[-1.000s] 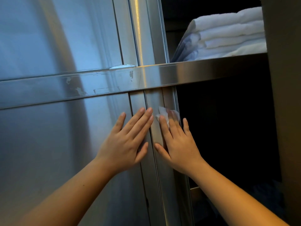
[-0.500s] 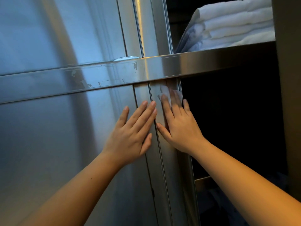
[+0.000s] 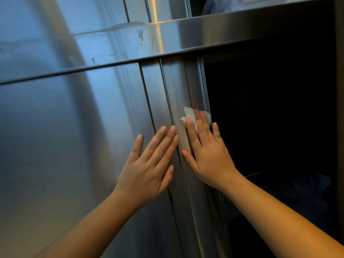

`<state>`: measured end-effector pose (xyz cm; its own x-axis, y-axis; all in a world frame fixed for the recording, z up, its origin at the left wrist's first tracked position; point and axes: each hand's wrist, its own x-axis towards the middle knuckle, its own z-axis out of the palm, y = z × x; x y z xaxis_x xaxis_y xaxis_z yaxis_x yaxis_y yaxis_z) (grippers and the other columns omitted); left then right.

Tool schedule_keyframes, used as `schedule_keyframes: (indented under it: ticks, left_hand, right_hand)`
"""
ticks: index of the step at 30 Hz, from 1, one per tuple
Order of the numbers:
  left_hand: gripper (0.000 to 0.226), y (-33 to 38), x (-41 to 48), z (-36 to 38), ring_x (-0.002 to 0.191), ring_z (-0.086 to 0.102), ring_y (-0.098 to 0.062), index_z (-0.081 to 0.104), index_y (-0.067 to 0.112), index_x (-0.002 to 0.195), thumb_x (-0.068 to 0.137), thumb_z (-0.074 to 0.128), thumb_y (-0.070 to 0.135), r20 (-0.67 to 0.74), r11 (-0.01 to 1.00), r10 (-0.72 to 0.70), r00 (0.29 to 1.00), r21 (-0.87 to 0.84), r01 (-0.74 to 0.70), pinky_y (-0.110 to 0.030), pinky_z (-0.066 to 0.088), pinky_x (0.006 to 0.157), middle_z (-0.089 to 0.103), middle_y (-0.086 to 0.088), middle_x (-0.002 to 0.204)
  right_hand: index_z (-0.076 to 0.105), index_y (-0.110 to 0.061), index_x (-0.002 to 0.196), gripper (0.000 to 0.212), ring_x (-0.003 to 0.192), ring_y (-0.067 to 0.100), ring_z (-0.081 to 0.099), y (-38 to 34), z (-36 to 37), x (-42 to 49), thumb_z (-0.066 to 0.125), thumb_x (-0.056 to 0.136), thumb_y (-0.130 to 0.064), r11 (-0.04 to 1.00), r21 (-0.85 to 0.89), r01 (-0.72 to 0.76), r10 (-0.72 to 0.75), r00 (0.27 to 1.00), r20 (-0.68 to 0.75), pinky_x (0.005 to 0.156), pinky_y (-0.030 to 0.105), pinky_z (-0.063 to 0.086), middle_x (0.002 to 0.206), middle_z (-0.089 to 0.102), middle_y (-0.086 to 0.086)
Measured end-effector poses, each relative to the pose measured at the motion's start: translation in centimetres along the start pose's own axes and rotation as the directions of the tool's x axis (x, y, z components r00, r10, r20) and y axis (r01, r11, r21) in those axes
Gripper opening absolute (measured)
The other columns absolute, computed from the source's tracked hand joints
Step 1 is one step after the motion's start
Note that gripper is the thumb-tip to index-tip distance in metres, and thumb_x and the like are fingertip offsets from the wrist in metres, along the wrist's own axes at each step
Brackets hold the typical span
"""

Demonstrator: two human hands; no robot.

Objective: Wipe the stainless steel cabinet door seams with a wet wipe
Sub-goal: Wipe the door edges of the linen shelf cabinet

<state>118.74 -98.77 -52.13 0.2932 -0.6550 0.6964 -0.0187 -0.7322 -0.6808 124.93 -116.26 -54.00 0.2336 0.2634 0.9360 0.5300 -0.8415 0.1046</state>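
The white wet wipe [image 3: 189, 113] is crumpled and folded, lying flat against the narrow upright steel strip at the edge of the stainless steel cabinet door [image 3: 65, 136], just beside the vertical seam [image 3: 167, 94] and some way below the horizontal rail [image 3: 204, 36]. The right hand [image 3: 208, 155] presses it there with straight, slightly spread fingers; the wipe's upper corner and left edge stick out past the fingertips. The left hand [image 3: 149, 170] lies flat on the door just across the seam, three fingers close together and the little finger apart, its fingertips near the right hand but holding nothing. The brushed steel is streaked with soft blue reflections, and the rail carries pale patches of sticker residue [image 3: 140, 36] – no writing on them is readable. To the right of the strip opens a dark compartment [image 3: 270, 118], its contents too dim to tell. Above the rail, a sliver of bluish folded cloth [image 3: 223, 6] shows at the top edge.
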Motion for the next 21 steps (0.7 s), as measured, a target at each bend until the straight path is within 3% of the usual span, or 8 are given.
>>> schedule_keyframes:
  ticks: [3, 7, 12, 19, 21]
  left_hand:
    - [0.054, 0.3, -0.2, 0.2, 0.138, 0.025, -0.024, 0.03, 0.005, 0.142, 0.096, 0.028, 0.033, -0.015, 1.0, 0.002, 1.0, 0.002, -0.002, -0.048, 0.012, 0.111, 0.029, -0.013, 0.149]
    - [0.056, 0.2, -0.3, 0.1, 0.138, 0.025, -0.025, 0.032, 0.003, 0.142, 0.096, 0.028, 0.035, 0.0, 1.0, 0.01, 1.0, 0.002, -0.01, -0.048, 0.012, 0.111, 0.029, -0.014, 0.149]
    - [0.058, 0.2, -0.2, -0.1, 0.139, 0.023, -0.025, 0.031, 0.003, 0.143, 0.096, 0.028, 0.036, 0.027, 1.0, 0.008, 1.0, -0.002, -0.008, -0.049, 0.012, 0.11, 0.028, -0.014, 0.15]
    - [0.06, 0.3, -0.2, -0.1, 0.139, 0.024, -0.026, 0.029, 0.005, 0.144, 0.094, 0.031, 0.038, 0.028, 1.0, 0.001, 1.0, -0.017, -0.001, -0.05, 0.014, 0.11, 0.025, -0.013, 0.15]
    - [0.06, 0.3, -0.2, -0.1, 0.139, 0.024, -0.026, 0.028, 0.005, 0.144, 0.094, 0.03, 0.038, 0.031, 1.0, -0.002, 1.0, -0.017, 0.002, -0.05, 0.014, 0.11, 0.024, -0.013, 0.15]
  right_hand:
    - [0.007, -0.007, 0.145, 0.068, 0.138, 0.038, 0.019, -0.3, 0.7, -2.2, 0.033, 0.092, -0.042, 1.0, -0.008, -0.014, 0.014, 0.999, 0.034, 0.11, 0.048, 0.013, 0.15, 0.017, 0.023]
    - [-0.013, -0.01, 0.146, 0.077, 0.139, 0.037, 0.018, -0.8, 1.1, -4.8, 0.032, 0.092, -0.042, 0.999, -0.04, -0.015, 0.019, 0.995, 0.097, 0.111, 0.046, 0.012, 0.15, 0.013, 0.021]
    - [0.012, -0.008, 0.144, 0.068, 0.139, 0.037, 0.019, -0.8, -0.2, -3.0, 0.031, 0.091, -0.046, 0.999, -0.007, -0.04, 0.041, 0.993, 0.114, 0.112, 0.049, 0.008, 0.15, 0.02, 0.023]
    - [0.001, -0.01, 0.145, 0.07, 0.142, 0.035, 0.006, -0.4, -0.1, 0.0, 0.03, 0.093, -0.046, 0.999, 0.005, -0.05, 0.049, 0.991, 0.122, 0.114, 0.044, 0.003, 0.152, 0.003, 0.02]
    - [-0.012, -0.012, 0.146, 0.075, 0.142, 0.034, 0.001, -0.9, 0.1, -2.3, 0.029, 0.093, -0.047, 0.998, 0.014, -0.062, 0.058, 0.982, 0.182, 0.115, 0.041, -0.001, 0.152, -0.004, 0.018]
